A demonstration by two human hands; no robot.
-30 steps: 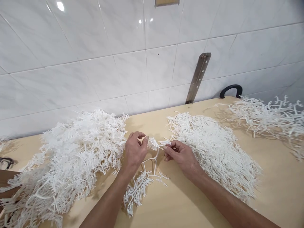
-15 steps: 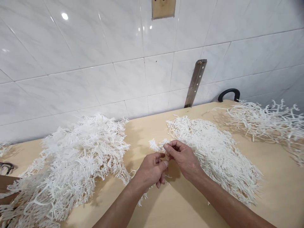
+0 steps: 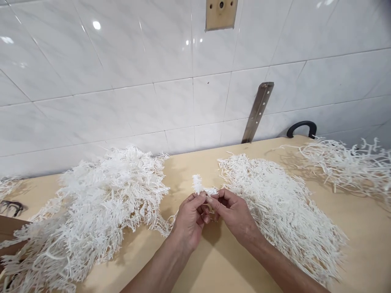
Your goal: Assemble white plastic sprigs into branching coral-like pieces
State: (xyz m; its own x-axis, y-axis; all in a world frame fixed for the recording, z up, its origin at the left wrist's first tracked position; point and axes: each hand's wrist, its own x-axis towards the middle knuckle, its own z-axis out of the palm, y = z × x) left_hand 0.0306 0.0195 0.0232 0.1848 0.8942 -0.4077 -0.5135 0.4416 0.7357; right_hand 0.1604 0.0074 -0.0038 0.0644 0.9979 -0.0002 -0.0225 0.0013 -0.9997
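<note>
Between my hands is a small white frilly plastic sprig (image 3: 197, 184), its tip sticking up past my fingertips. My left hand (image 3: 193, 213) pinches its lower part between thumb and fingers. My right hand (image 3: 232, 209) is also closed on it, thumb and forefinger meeting the left fingertips. Part of the sprig is hidden behind the fingers. To the left lies a big heap of feathery white sprigs (image 3: 113, 199), with a strand trailing toward my left wrist. On the right, near my right hand, is a flatter pile of thin white stems (image 3: 275, 199).
A looser tangle of white branched pieces (image 3: 345, 162) lies at the far right, near a black curved handle (image 3: 302, 127). A metal strip (image 3: 258, 112) leans against the tiled wall. Glasses (image 3: 12, 207) and a brown box edge (image 3: 12, 232) are at the left of the wooden table (image 3: 210, 264).
My fingertips have come closer together on the sprig, and its tip now points upward instead of left. The view has tilted up slightly, so the surroundings sit lower and farther right.
</note>
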